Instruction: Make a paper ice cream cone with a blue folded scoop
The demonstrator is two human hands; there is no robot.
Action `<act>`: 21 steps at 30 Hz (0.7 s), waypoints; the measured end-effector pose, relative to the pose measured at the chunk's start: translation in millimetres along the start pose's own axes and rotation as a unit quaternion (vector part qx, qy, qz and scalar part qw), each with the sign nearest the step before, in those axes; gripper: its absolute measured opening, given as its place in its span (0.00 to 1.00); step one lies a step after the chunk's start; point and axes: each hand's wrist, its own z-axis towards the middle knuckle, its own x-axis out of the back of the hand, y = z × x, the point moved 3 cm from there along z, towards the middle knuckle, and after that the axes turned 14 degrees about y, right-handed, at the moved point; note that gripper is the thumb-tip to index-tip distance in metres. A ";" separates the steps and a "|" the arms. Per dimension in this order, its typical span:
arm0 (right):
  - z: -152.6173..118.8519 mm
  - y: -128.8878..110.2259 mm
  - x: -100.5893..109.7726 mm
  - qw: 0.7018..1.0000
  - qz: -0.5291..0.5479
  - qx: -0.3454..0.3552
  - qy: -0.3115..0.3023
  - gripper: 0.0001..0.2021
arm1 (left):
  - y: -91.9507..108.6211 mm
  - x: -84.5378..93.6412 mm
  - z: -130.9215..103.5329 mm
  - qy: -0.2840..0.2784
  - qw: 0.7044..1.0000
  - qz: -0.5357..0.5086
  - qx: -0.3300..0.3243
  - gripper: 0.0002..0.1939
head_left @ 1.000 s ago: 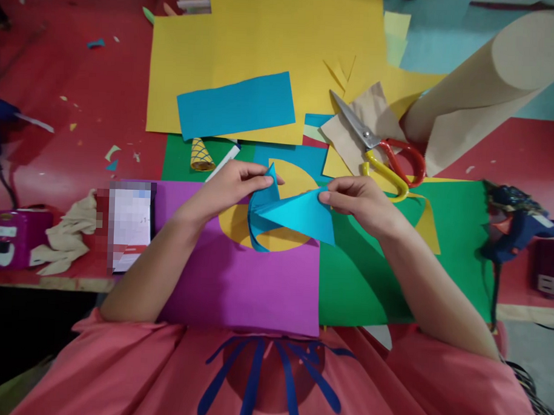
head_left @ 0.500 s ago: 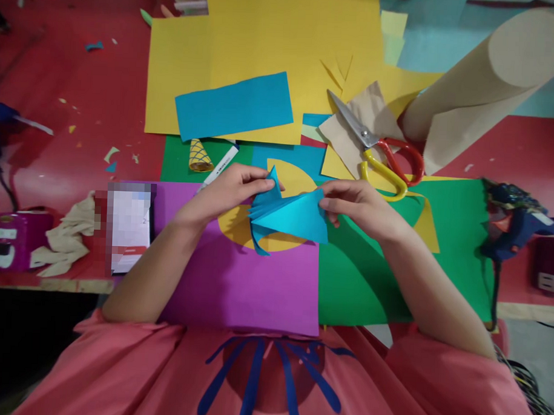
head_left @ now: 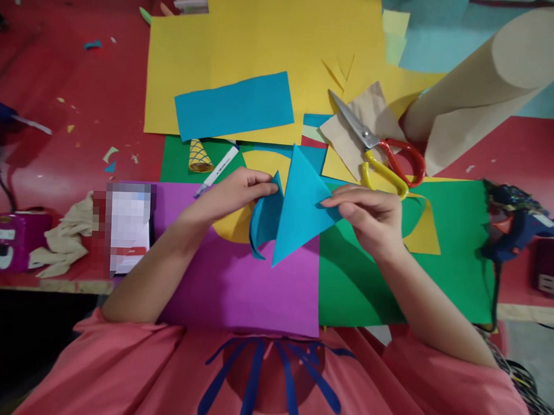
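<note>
Holding curved blue paper (head_left: 268, 216), blue triangle (head_left: 304, 205), purple sheet (head_left: 256, 285) beneath

The purple sheet (head_left: 256, 291) and green sheet (head_left: 457, 238) are leaving open room along the near edge. Farther off, scissors (head_left: 371, 139) and a brown paper roll (head_left: 472, 78) are blocking the right; a marker (head_left: 219, 168) and a patterned cone (head_left: 200, 156) are crowding the left.

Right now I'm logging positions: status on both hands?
Left hand pinching curled blue paper. Right hand pinching blue triangle. Scissors lie just beyond right hand.
</note>
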 end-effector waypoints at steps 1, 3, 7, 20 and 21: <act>-3.3 3.0 -4.2 1.000 0.007 -0.021 0.008 0.06 | -1.3 -2.4 -0.5 -0.024 1.000 -0.001 0.009 0.12; -9.2 9.4 -13.7 0.998 0.014 -0.066 0.011 0.08 | -3.5 -7.6 -1.6 -0.061 0.998 -0.005 0.020 0.13; -16.7 18.4 -25.6 0.996 -0.039 -0.061 0.043 0.08 | -4.8 -16.0 -4.0 -0.038 0.998 -0.041 0.018 0.16; -20.8 19.1 -25.0 0.968 -0.219 0.085 0.089 0.05 | -18.9 -24.4 -12.6 0.106 0.972 -0.189 0.087 0.13; -20.7 19.9 -24.9 0.968 -0.218 0.081 0.090 0.05 | -18.4 -25.5 -13.2 0.111 0.970 -0.196 0.089 0.13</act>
